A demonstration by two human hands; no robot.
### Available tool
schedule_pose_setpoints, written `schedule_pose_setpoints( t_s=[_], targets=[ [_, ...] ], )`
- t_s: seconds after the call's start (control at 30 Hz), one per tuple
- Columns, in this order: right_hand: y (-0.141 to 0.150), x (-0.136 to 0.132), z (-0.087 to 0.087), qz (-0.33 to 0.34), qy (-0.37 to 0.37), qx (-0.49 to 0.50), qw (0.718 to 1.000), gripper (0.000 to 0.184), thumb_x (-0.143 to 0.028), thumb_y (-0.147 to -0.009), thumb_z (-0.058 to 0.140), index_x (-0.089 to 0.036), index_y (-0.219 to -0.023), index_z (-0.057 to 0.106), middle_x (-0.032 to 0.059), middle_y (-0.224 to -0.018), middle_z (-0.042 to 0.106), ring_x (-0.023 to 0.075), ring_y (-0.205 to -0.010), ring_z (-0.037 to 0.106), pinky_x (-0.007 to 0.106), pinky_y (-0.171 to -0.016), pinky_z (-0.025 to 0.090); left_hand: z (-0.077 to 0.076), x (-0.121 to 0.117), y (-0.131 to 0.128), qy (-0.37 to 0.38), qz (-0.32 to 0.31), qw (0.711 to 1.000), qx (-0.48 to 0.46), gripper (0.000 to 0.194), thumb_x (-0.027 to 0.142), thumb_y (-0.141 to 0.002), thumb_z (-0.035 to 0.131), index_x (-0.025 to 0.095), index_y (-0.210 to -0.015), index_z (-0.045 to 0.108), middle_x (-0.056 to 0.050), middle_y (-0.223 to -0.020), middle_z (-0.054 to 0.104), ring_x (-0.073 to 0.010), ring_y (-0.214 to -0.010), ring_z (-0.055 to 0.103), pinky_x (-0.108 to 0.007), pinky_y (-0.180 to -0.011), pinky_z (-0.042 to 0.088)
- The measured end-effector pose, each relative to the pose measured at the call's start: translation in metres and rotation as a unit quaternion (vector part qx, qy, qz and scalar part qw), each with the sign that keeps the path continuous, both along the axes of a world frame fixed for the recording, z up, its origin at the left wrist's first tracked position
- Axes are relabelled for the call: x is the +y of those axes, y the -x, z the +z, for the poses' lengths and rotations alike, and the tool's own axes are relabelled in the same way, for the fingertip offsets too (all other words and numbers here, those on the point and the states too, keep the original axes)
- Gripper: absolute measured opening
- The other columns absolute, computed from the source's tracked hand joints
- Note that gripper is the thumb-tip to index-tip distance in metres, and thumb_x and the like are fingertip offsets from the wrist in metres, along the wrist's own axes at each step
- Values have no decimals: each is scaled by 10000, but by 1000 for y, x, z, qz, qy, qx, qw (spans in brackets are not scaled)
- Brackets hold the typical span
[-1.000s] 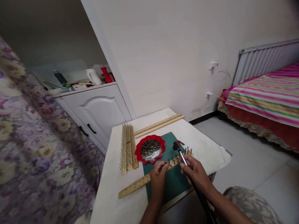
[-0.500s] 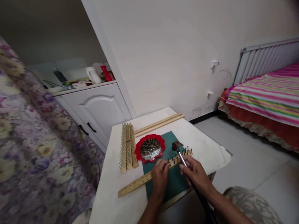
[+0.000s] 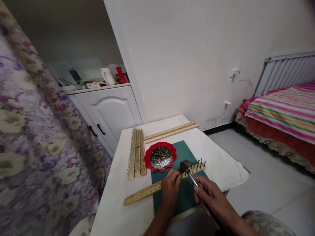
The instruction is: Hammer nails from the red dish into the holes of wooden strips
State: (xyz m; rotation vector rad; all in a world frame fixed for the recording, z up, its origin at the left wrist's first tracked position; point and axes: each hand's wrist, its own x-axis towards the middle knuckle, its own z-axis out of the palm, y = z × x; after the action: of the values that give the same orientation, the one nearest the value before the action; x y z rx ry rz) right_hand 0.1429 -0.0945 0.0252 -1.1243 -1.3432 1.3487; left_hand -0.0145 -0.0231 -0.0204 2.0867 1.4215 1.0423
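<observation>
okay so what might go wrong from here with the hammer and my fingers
The dark-headed claw hammer looks close to your left hand, so a stray blow might hit it. The pale wooden strip with holes reaches past the green mat, so it may rock when struck. The upright dark nails beyond the hammer could get knocked askew.

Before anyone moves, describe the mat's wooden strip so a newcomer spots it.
On the white table lies a green mat. The wooden strip slants across it. Unlike the bristling strips and far strips, it has nails at one end, bare holes at the other.
</observation>
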Motion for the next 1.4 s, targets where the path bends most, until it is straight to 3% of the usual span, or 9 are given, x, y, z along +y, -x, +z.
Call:
schedule_pose_setpoints(
  t_s=[0.47,0.67,0.8,0.93,1.23,1.4],
  targets=[
    [3,-1,-5,-6,-44,-95,994,152,-338,-865,468,-214,-850,554,-53,-562,547,88,-344,412,179,-313,285,-2,0,1,4,10,1000,-6,176,200,-801,467,184,-656,566,4,-689,546,-134,-658,521,-226,-600,346],
    [0,0,1,-27,-64,-92,993,164,-322,-878,453,-218,-941,564,-59,-560,539,106,-397,450,203,-378,338,2,-3,6,3,-24,999,-22,174,217,-826,460,201,-816,633,-36,-823,604,-177,-790,561,-273,-708,420],
    [-9,2,1,-50,-20,-35,998,199,-381,-883,442,-217,-958,526,-65,-606,529,60,-310,383,177,-307,282,-1,-9,24,-47,-7,996,78,215,186,-790,511,213,-970,627,-66,-999,604,-234,-964,526,-362,-834,410],
    [-15,4,3,-73,-15,1,997,221,-414,-884,448,-211,-956,497,-71,-619,525,34,-290,376,160,-302,248,-12,-13,41,-57,31,984,168,326,135,-774,511,200,-1084,590,-82,-1092,580,-253,-1010,508,-401,-856,395],
    [-14,3,5,-74,-16,-7,997,226,-416,-889,443,-202,-948,489,-74,-613,521,23,-295,363,158,-313,240,-16,-9,29,-39,43,979,197,315,94,-804,464,209,-1075,578,-57,-1080,580,-222,-983,510,-375,-847,396],
    [-13,3,1,-70,-3,6,998,232,-426,-889,440,-209,-964,475,-77,-610,512,25,-305,362,155,-313,234,-12,-10,32,-76,30,979,187,306,108,-811,469,191,-1089,565,-84,-1119,562,-234,-1021,497,-389,-872,390]
  ],
)
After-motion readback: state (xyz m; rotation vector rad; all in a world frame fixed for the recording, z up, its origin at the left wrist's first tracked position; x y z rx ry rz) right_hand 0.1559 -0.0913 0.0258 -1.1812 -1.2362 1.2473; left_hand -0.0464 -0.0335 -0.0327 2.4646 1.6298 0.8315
